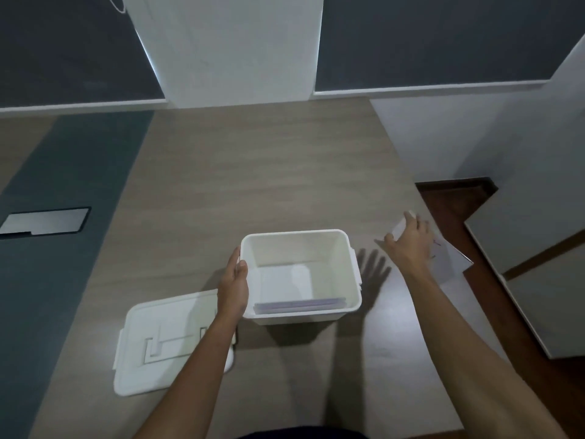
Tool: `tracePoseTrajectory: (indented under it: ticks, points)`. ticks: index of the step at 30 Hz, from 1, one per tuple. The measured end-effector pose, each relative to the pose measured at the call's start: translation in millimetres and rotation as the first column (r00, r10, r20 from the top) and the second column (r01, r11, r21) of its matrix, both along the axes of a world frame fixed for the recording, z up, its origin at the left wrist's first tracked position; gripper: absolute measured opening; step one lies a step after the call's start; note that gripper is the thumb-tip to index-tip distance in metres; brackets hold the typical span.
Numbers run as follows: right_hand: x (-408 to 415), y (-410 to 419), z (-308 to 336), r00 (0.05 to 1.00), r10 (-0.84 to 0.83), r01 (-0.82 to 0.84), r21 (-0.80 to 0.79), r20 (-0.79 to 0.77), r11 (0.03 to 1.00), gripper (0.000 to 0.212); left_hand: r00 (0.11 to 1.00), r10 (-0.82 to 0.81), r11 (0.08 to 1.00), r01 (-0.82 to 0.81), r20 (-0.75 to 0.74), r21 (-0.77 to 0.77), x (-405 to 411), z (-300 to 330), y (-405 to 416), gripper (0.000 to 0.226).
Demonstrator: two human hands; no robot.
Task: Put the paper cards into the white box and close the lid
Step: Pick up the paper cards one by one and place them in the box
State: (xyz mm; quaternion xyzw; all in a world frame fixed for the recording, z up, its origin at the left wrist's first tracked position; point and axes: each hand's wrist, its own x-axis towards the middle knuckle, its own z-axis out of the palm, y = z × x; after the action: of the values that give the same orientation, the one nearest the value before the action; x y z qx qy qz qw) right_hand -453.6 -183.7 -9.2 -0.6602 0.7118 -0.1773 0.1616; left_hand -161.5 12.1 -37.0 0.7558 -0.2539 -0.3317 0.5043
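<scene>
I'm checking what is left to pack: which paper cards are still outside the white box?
The paper cards at the table's right edge, under the right hand. The other cards already stand inside the white box, against its near wall.

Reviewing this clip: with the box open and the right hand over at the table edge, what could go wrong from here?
1. The paper cards under the right hand overhang the table edge; a loose pick-up might send some to the floor.
2. Cards already in the white box lean against its near wall; new ones could snag there.
3. The lid lies beneath the left forearm; the left hand pulling back might nudge it.
</scene>
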Motion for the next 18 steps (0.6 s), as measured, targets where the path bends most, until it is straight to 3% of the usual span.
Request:
tracePoseTrajectory:
  ticks: [4,8,13,18]
  points:
    - [-29,-13,-7,0.979,-0.058,0.081,0.107,-0.196,0.991,0.08,1.0,-0.003,1.0,0.003,0.011,-0.006,-2,-1,-4,0.043]
    - [-38,-19,-10,0.959,-0.077,0.113,0.119,-0.273,0.986,0.069,1.0,-0.011,1.0,0.011,0.008,0.0,-4,-2,-6,0.043]
    - [-33,-13,-1,0.99,-0.11,0.109,-0.018,-0.086,0.994,0.033,1.0,-0.017,1.0,0.017,0.006,-0.001,-4,0,-8,0.043]
    - [-10,2,15,0.998,-0.052,0.056,-0.11,0.034,0.992,0.029,1.0,-0.023,1.0,0.023,-0.006,-0.006,-5,-3,-10,0.043]
